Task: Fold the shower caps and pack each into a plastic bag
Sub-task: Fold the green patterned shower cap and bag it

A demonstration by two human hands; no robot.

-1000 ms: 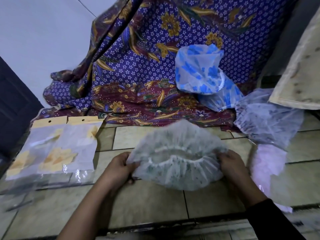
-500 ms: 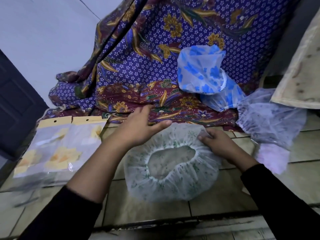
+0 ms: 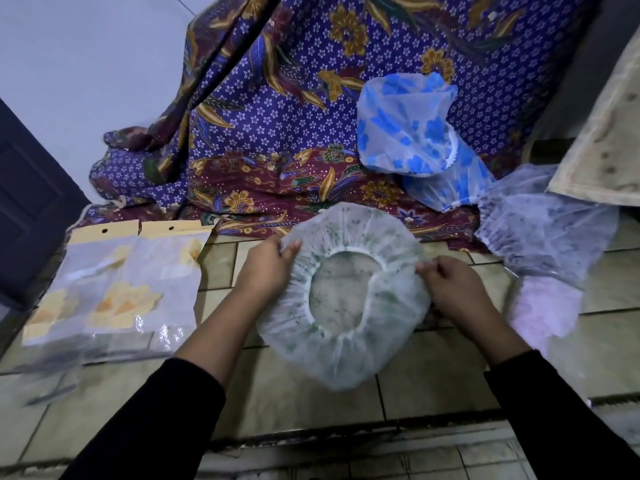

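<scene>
A white shower cap with green specks (image 3: 346, 355) lies on the tiled floor, its elastic opening facing up. My left hand (image 3: 265, 270) pinches its upper-left rim. At the cap's right edge, my right hand (image 3: 453, 289) pinches the rim. Two clear plastic bags with yellow card headers (image 3: 114, 285) lie flat at the left, each with a folded yellow cap inside. Blue-patterned caps (image 3: 403, 133) sit on the cloth at the back. A grey-speckled cap (image 3: 543, 230) and a pink cap (image 3: 543, 313) lie at the right.
A purple and maroon batik cloth (image 3: 277, 126) drapes over the back and onto the floor. A pale board (image 3: 602, 140) leans at the far right. A dark door (image 3: 31, 202) stands at the left. A dark floor joint (image 3: 311, 441) runs across the front.
My left hand came down from above the cap and now pinches its upper-left rim. My right hand shifted from the cap's top to its right edge. The cap lies more spread out.
</scene>
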